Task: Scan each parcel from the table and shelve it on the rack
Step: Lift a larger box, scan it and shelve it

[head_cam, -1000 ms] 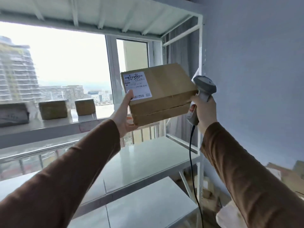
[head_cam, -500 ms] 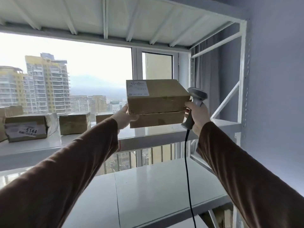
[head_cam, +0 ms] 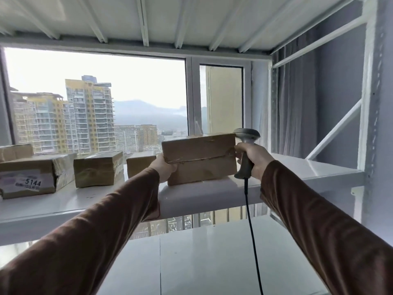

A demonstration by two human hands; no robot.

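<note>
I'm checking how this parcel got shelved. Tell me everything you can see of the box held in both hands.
The box is plain brown cardboard, wide and low, with a creased seam along its front. It sits level on the white shelf, right of three other parcels. The left hand grips its left end; the right hand, holding the scanner, touches its right end. No label shows.

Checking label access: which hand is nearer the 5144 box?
Left. The left hand grips the parcel, right of the 5144 box; the right hand holds the scanner farther right.
</note>
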